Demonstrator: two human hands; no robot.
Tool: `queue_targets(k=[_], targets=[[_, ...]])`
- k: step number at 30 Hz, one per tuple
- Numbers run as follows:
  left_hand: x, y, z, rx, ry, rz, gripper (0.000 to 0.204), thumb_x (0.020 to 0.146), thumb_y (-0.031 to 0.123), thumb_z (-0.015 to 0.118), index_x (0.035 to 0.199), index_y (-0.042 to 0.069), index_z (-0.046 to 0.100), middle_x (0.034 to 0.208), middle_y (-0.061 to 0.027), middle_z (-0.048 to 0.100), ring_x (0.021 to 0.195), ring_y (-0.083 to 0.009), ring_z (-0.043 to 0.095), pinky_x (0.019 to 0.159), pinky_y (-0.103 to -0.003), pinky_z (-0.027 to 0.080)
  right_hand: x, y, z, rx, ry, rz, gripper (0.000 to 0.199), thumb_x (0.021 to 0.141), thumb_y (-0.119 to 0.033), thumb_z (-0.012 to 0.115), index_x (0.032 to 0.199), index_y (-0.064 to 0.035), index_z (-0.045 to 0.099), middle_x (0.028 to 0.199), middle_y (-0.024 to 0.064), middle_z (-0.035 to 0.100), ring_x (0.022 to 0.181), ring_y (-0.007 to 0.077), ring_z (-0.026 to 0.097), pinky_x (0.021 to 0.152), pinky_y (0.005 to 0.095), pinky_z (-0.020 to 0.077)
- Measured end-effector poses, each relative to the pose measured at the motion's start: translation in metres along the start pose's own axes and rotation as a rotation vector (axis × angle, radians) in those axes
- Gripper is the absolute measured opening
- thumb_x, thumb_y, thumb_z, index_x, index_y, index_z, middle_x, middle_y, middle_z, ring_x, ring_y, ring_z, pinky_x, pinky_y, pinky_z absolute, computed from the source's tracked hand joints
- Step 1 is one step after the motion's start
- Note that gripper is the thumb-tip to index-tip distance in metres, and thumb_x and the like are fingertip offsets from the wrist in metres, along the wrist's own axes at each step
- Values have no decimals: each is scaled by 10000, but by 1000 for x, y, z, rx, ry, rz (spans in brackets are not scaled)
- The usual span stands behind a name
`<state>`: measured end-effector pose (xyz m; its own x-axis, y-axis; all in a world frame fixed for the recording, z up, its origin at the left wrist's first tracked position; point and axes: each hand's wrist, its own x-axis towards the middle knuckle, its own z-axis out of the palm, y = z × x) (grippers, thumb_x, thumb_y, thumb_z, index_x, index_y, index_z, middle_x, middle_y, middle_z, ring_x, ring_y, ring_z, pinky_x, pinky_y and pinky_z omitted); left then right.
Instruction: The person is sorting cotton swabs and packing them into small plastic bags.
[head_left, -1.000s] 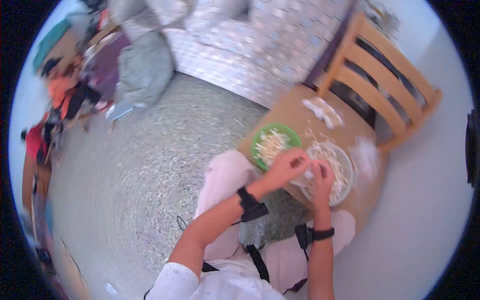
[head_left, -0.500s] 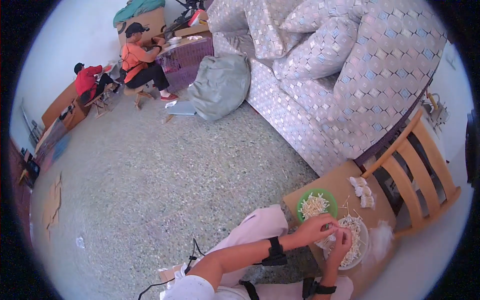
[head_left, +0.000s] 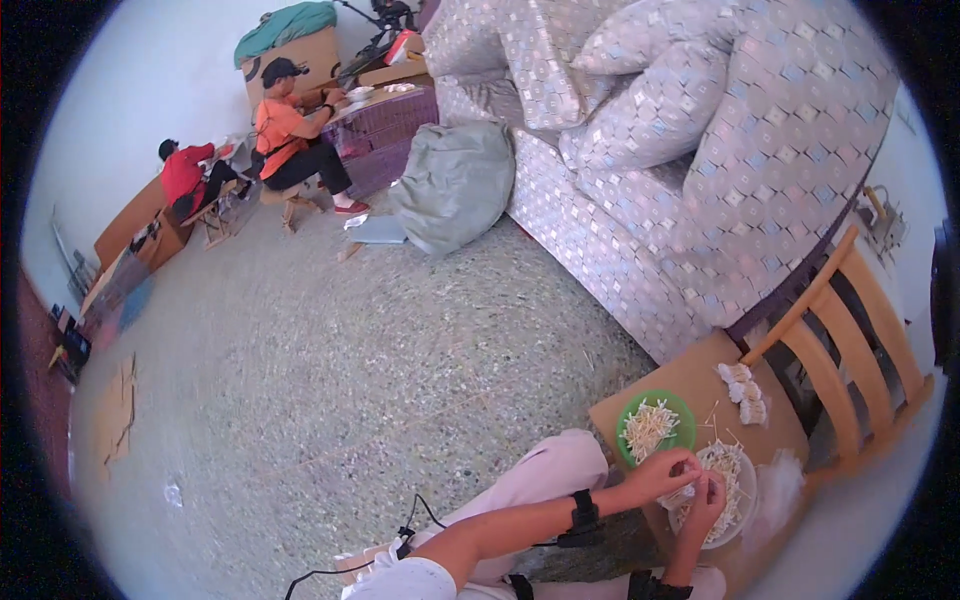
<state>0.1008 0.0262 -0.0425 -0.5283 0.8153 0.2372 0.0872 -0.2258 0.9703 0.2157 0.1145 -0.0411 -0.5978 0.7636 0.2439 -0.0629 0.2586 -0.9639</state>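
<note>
My left hand (head_left: 664, 476) and my right hand (head_left: 706, 497) meet fingertip to fingertip above a white bowl (head_left: 750, 510) heaped with cotton swabs (head_left: 724, 466). Both are closed in a pinch. Whatever lies between the fingertips is too small to make out. Just beyond my left hand stands a green bowl (head_left: 687, 428) with more cotton swabs (head_left: 648, 426) in it. A few loose swabs lie on the brown board between the bowls and the bundles. Several bundled swabs in clear wrapping (head_left: 744, 393) rest farther back.
The brown board (head_left: 690, 365) lies beside a wooden chair back (head_left: 838, 318). Clear plastic bags (head_left: 777, 490) sit right of the white bowl. A bed with patterned covers (head_left: 640, 250) fills the far right. Two people sit at the far left, near a grey-green sack (head_left: 455, 190).
The whole view has shifted slightly, so everything sits a little farther right and lower. My hands stay pinched together over the white bowl, with their fingertips slightly shifted.
</note>
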Motion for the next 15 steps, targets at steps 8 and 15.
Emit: queue_targets(k=[8,15], targets=[[-3,-11,10,-43,-137,7,186,885,220,614,950,46,608,875,-21,604,790,-96,535,703,-257,453,-21,24,-17,29,148,81,122,875,-147,619,872,-30,581,878,27,574,808,125,523,747,274,443],[4,21,-31,80,-99,-71,119,847,115,632,949,54,626,884,3,611,802,-85,538,730,-238,453,-11,-12,29,168,48,81,142,886,-156,619,952,-38,576,974,19,571,909,108,532,827,255,434]])
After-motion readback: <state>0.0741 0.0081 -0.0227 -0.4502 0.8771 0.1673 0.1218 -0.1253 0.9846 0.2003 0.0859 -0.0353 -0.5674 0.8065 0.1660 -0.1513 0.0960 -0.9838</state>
